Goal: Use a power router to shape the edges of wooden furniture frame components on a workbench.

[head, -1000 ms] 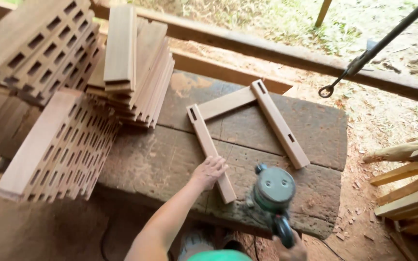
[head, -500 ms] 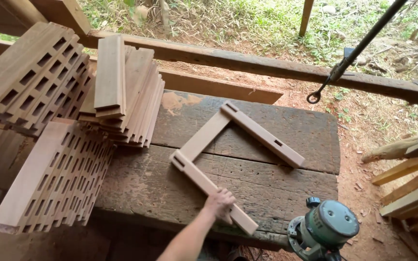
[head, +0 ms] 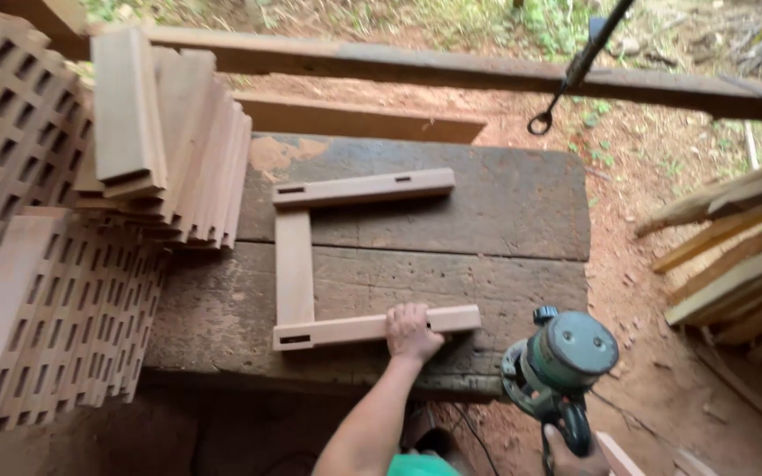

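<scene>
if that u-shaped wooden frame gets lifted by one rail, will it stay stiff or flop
The wooden frame probably stays stiff: three solid bars joined squarely. Its open side may let the rails flex or loosen. Lying flat on the workbench under the left hand, it seems unlikely to roll.

No packages, labels, signs or screens show anywhere in view, neither on the desk (head: 487, 220) nor on the ground around it.

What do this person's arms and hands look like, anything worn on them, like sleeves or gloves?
Both hands are bare, with no gloves. The left hand shows no ring, watch or band, and its forearm is uncovered down to the frame's lower edge, so no sleeve shows. A bit of green clothing appears beside that arm at the bottom. Only a small part of the right hand is visible.
</scene>
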